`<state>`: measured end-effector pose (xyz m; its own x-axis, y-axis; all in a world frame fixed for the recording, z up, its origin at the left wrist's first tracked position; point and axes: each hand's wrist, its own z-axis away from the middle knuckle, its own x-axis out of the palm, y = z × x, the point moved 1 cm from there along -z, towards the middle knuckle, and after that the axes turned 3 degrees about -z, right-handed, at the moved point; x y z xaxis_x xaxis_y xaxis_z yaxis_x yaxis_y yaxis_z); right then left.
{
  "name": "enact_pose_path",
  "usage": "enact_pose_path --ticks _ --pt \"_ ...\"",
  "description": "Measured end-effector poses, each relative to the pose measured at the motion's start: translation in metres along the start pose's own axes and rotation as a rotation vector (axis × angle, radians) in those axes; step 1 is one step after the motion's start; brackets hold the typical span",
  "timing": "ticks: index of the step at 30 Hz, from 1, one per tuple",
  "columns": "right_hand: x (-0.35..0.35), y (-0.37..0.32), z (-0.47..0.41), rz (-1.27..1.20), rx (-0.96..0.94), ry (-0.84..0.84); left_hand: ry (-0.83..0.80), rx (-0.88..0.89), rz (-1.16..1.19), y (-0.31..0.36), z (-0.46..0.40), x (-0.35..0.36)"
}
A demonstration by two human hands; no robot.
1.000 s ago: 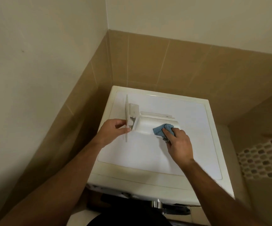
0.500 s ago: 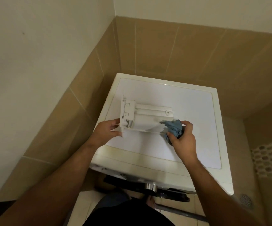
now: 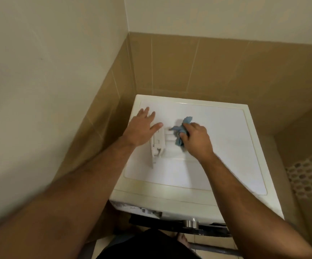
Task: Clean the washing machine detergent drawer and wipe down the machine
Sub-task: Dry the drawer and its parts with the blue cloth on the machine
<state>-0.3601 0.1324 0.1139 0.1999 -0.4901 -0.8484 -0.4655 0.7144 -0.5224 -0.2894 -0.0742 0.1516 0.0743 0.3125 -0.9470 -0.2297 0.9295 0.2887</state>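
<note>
My right fingers (image 3: 184,136) are curled tight around a bunched blue cloth (image 3: 181,128), pinching it against my palm so that its loose corners stick out past my knuckles toward the far wall. The cloth presses down onto the white detergent drawer (image 3: 162,144), which lies directly under and just left of these fingers, on top of the washing machine (image 3: 216,146). My right hand (image 3: 196,141) covers the drawer's right part, so I cannot tell how far it runs under my palm. My left fingers (image 3: 149,116) are spread and laid flat, not gripping anything; my thumb reaches across to touch the drawer's front panel (image 3: 156,146), which stands on edge between my two hands. The rest of my left hand (image 3: 142,128) rests on the machine's top near its left rear corner. Beyond my fingers the white top runs to brown wall tiles (image 3: 188,68), with pale painted wall above. Back toward me, below my wrists, the machine's front edge shows a chrome knob (image 3: 190,223).
</note>
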Motion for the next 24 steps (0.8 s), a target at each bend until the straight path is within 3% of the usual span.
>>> enact_pose_path --ticks 3,6,12,20,24 --pt "0.025 -0.016 0.004 0.119 -0.062 -0.156 -0.091 -0.013 -0.006 0.003 -0.013 0.011" --pt "0.029 -0.009 0.013 0.125 -0.106 -0.158 -0.093 -0.069 0.081 0.006 -0.015 0.030" --pt "0.015 0.030 -0.010 0.295 0.103 -0.270 -0.021 -0.083 0.178 0.010 -0.009 0.044" --pt "0.048 -0.003 -0.042 0.205 -0.197 -0.293 0.046 -0.095 0.020 0.011 -0.013 0.052" --pt "0.026 0.027 -0.059 0.266 -0.128 -0.302 0.057 -0.154 -0.068 0.014 -0.016 0.054"
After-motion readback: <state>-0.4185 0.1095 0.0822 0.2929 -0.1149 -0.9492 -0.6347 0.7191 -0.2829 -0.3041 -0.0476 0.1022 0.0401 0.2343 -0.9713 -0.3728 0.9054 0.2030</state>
